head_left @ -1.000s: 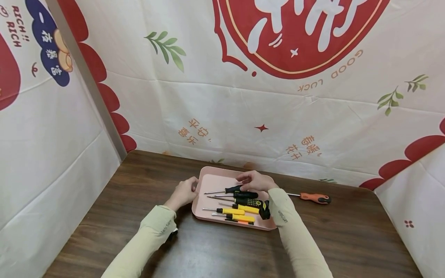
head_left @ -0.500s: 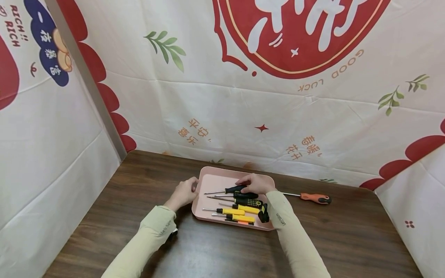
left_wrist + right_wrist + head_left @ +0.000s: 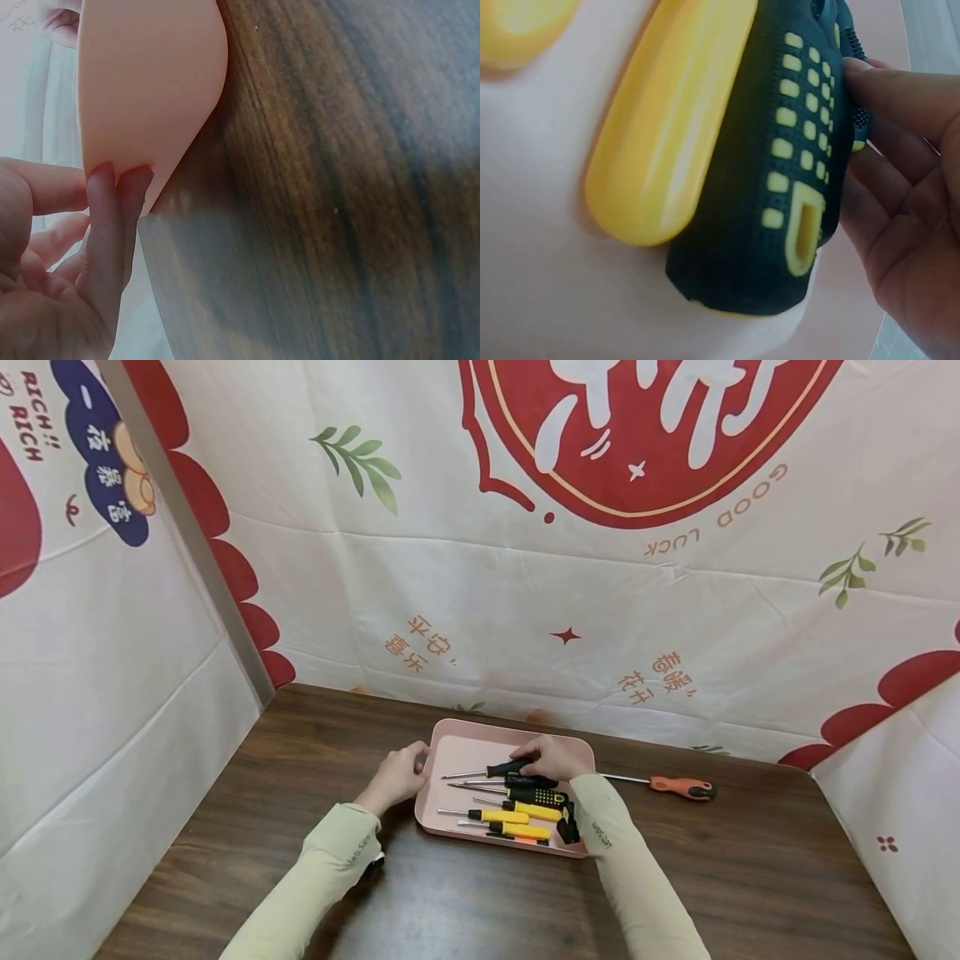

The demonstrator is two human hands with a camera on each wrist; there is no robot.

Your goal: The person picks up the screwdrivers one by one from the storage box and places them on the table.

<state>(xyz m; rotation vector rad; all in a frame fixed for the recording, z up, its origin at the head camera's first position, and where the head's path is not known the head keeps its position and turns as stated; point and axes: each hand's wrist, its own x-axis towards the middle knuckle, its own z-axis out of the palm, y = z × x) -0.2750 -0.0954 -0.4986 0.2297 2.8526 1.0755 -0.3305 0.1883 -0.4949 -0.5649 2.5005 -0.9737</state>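
The left hand (image 3: 396,775) pinches the left wall of the pink tray (image 3: 459,748) on the worktop (image 3: 465,902). The right hand (image 3: 557,758) grips the rearmost black-handled screwdriver (image 3: 504,769), located inside the tray behind the yellow-handled screwdrivers (image 3: 517,831); an orange-handled screwdriver (image 3: 681,787) lies outside, to the right.

Pink tray (image 3: 465,749): smooth plastic by its look, low satin finish.
Tabletop (image 3: 480,910): dark wood grain, glossy enough to show you a pale sheen.
Dotted handle (image 3: 742,187): matt black, rubber-like, finely pitted, with yellow squares.
Black handle behind it (image 3: 861,120): rough studded patch facing you.
Yellow handle (image 3: 671,127): smooth glossy plastic, streaked highlights.
Screwdriver shaft (image 3: 467,775): bright metal.
Orange handle (image 3: 678,787): plastic-looking.
Backdrop (image 3: 480,602): matt printed cloth, creased.
Your sleeves (image 3: 341,842): soft matt cloth.
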